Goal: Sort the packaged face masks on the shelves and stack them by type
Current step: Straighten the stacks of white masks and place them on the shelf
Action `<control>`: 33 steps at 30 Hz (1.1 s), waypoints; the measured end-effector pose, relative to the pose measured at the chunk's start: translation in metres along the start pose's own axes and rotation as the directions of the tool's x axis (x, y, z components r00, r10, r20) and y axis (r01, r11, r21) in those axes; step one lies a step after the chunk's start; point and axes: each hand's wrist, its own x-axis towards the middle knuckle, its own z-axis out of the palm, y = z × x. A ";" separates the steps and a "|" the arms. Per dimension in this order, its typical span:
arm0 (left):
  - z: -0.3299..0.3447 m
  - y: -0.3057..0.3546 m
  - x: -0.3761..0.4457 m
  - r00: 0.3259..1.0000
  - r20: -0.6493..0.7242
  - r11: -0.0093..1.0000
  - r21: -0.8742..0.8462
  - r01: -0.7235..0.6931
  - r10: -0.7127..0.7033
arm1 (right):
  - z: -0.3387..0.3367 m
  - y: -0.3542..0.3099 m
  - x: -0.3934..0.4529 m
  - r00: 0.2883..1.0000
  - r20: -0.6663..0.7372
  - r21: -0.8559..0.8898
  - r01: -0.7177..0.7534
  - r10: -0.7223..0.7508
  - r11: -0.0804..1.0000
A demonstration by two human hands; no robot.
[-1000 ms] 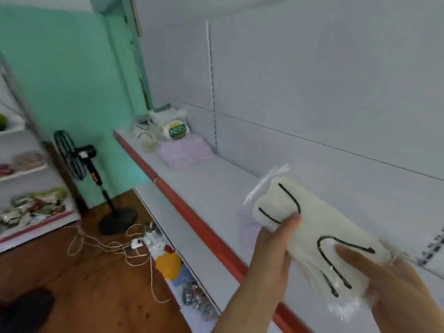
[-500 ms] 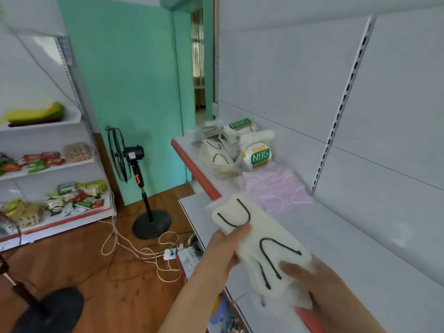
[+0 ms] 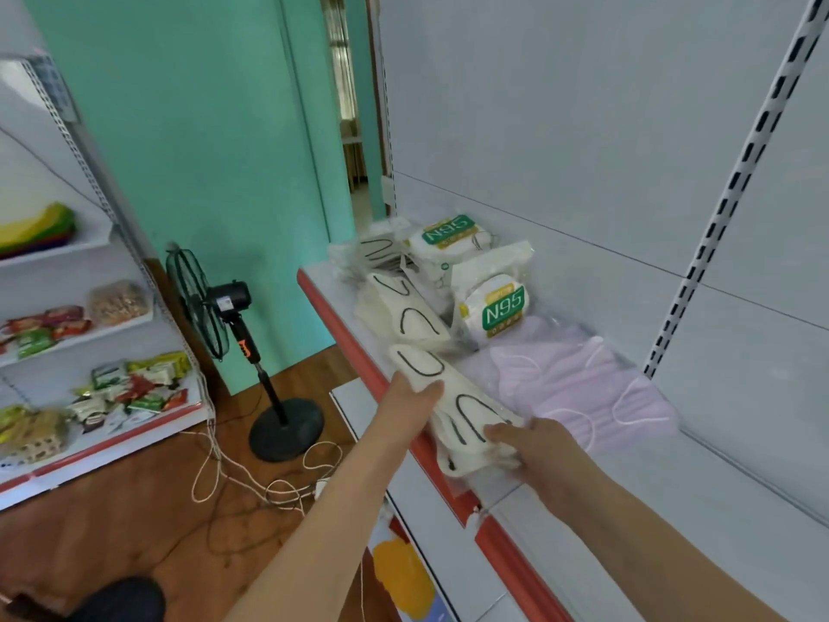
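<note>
I hold a clear pack of white masks with black ear loops [image 3: 453, 408] over the red front edge of the white shelf [image 3: 628, 478]. My left hand [image 3: 410, 397] grips its far end and my right hand [image 3: 534, 446] grips its near end. Just beyond lies a matching pack of white masks [image 3: 403, 314], with another black-looped pack [image 3: 381, 253] behind it. Two N95 packs [image 3: 495, 309] [image 3: 448, 237] stand at the shelf's far end. A pile of pink masks [image 3: 583, 388] rests to the right of the held pack.
A black standing fan [image 3: 220, 303] with loose cords on the wooden floor stands left of the shelf. Another shelf unit [image 3: 89, 334] with snack packets is at far left. A lower shelf [image 3: 430, 509] juts out below. A black slotted upright [image 3: 735, 181] runs up the back panel.
My view has closed in on the shelf's far end. Both hands have carried the pack of white masks forward, from open shelf space to just short of the matching pack.
</note>
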 end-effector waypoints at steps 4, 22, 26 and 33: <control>-0.022 0.010 0.016 0.999 0.048 1.000 0.010 -0.001 0.001 | 0.005 0.007 -0.005 0.980 -0.148 -0.218 0.101 -0.135 0.971; -0.026 -0.044 0.029 0.393 0.603 0.076 0.481 -0.873 0.694 | 0.033 0.002 -0.086 0.799 -0.499 -0.601 -0.041 -0.335 0.798; -0.025 -0.047 0.024 0.309 0.562 0.086 0.388 -0.918 0.767 | 0.030 0.015 -0.113 0.624 -0.668 -0.581 -0.099 -0.404 0.808; -0.004 -0.033 -0.011 0.182 0.477 0.109 0.178 -0.978 0.859 | 0.014 0.042 -0.139 0.406 -0.747 -0.620 -0.142 -0.526 0.771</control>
